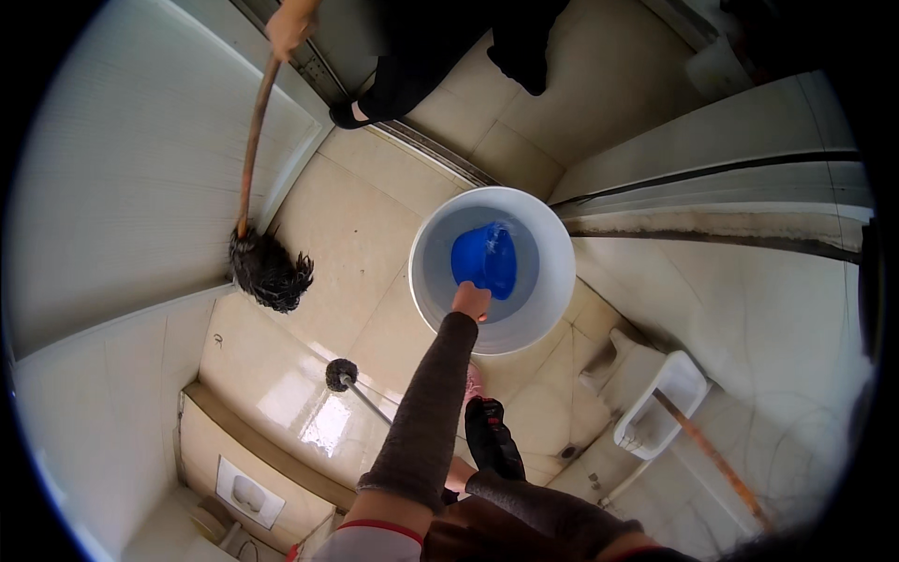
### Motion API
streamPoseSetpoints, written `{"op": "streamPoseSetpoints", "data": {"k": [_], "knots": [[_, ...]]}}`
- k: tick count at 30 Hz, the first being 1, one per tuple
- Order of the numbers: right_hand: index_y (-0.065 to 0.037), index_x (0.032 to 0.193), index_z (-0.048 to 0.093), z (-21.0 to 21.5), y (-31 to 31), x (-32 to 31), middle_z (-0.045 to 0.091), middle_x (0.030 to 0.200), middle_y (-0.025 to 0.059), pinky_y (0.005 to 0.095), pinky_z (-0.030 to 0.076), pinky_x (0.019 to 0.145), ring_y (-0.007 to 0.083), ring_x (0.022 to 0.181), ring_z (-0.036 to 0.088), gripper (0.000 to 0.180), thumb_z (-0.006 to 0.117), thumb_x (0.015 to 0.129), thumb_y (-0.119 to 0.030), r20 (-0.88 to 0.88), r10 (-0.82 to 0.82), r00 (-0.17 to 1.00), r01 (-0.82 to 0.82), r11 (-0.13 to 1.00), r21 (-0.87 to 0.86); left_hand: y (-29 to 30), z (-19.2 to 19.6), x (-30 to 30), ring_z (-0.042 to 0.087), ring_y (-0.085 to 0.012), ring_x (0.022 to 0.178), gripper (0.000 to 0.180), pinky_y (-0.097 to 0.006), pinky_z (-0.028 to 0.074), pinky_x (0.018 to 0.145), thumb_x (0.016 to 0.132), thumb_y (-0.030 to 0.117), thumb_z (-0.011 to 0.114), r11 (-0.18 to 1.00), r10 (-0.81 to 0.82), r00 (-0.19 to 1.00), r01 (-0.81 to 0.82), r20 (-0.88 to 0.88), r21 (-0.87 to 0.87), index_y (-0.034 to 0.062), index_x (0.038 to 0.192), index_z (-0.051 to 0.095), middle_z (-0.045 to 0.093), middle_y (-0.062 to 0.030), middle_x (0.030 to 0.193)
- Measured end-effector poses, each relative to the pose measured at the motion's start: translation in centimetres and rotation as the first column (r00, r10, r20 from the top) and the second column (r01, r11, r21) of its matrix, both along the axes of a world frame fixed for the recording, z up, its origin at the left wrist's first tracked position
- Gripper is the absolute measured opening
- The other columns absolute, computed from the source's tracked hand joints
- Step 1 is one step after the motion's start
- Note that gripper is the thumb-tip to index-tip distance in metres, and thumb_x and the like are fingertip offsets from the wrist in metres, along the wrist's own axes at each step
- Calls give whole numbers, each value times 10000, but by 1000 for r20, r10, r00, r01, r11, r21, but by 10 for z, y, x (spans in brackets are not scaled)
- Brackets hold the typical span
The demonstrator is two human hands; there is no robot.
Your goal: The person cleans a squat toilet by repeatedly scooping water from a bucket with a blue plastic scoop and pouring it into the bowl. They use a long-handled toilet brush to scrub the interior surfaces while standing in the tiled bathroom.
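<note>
Walls crowd the white bucket [440, 281]; the left hand [471, 302] grips a blue scoop [485, 258] inside it. The right hand is hidden, its grip unreadable.

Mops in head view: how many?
2. One dark wet mop at left, handle held by another person's hand; one small mop head on the floor tiles below centre. Others may be hidden.

A scoop [487, 258] is held inside the bucket [552, 300] by a hand [471, 301] reached in over the near rim. The bucket is set on the floor [356, 225] ahead of the shoe [492, 436]. A mop [270, 270] is held to the left by another person's hand [286, 28]; a squat toilet [660, 403] is placed to the right, a brush [342, 375] near left
</note>
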State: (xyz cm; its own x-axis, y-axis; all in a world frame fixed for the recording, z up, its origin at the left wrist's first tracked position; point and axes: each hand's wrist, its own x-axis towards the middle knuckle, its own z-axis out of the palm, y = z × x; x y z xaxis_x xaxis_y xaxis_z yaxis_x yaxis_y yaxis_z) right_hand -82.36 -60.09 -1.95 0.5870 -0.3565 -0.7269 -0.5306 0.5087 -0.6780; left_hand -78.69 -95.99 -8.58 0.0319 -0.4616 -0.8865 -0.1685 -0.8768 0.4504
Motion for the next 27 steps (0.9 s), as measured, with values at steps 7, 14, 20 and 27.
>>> {"op": "streamPoseSetpoints", "data": {"k": [7, 14, 20, 27], "knots": [[36, 840, 578, 39, -55, -26, 613, 793, 229, 428, 446, 717, 378, 811, 592, 498, 487, 856, -454, -192, 128, 973, -112, 990, 88, 29, 47, 16, 453, -141, 401, 121, -235, 225, 298, 808, 138, 579, 874, 483, 713, -355, -508, 333, 53, 827, 495, 512, -78, 631], [35, 831, 560, 51, -62, -24, 595, 738, 238, 443, 446, 648, 387, 754, 593, 459, 502, 857, -419, -208, 210, 955, -238, 964, -121, 90, 102, 55, 442, -99, 431, 340, -206, 270, 336, 818, 115, 566, 903, 405, 587, -377, -701, 206, 23, 1137, 492, 510, -58, 715], [28, 861, 582, 64, -66, -15, 608, 794, 236, 457, 455, 682, 402, 795, 585, 458, 525, 835, -426, -242, 310, 920, -350, 925, -146, 155, 168, 92, 420, -84, 439, 468, -190, 249, 352, 830, 67, 534, 838, 407, 371, -515, -834, 180, 30, 1281, 414, 505, -53, 747], [-56, 955, 494, 137, -82, 45, 401, 525, 49, 322, 330, 385, 177, 437, 434, 303, 513, 859, -342, -197, 365, 910, -352, 931, 99, 278, 242, 151, 397, -64, 426, 314, -176, 298, 385, 851, 83, 541, 658, 376, 166, -741, -912, 137, 44, 1153, 467, 512, -50, 772]]}}
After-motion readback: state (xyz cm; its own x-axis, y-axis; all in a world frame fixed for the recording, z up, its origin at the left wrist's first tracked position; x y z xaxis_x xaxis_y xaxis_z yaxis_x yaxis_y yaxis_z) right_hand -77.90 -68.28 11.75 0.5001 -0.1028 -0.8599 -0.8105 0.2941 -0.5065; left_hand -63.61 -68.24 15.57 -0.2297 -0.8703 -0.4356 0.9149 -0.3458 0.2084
